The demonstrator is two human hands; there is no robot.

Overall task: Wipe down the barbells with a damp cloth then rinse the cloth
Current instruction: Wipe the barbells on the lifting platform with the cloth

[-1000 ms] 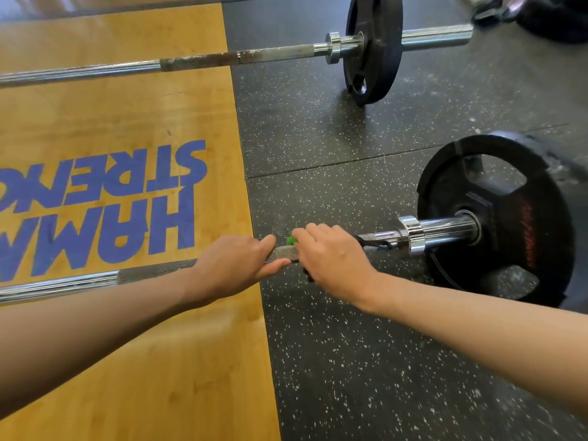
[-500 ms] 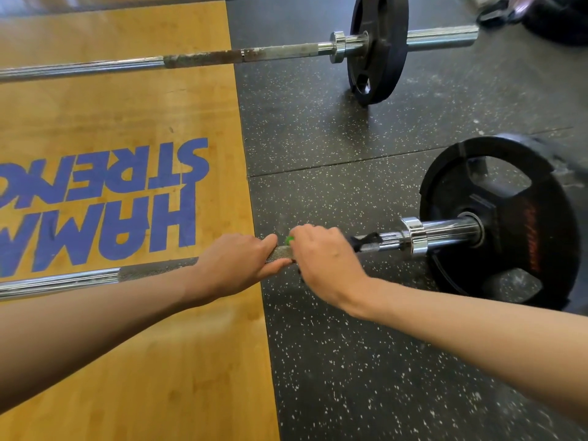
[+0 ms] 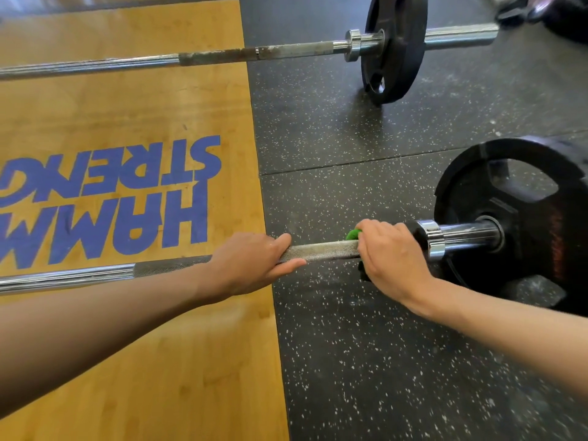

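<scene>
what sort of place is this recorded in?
Most likely a gym lifting area: a near barbell and far barbell, both plate-loaded, a wooden platform with blue lettering, speckled rubber flooring.

The near barbell (image 3: 324,251) lies before the far barbell (image 3: 95,65), both spanning platform (image 3: 127,122), left, and rubber floor (image 3: 350,345), right. Left hand (image 3: 251,262) and right hand (image 3: 388,249) sit on the nearer, with the cloth (image 3: 353,234) seemingly under the right.

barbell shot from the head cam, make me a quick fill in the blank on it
1. The left hand and the right hand both grip the ____ barbell, not the far barbell.
2. A scrap of ____ cloth shows beside the right hand.
3. The lettering on the wooden floor is ____.
Missing words: near, green, blue.
</scene>
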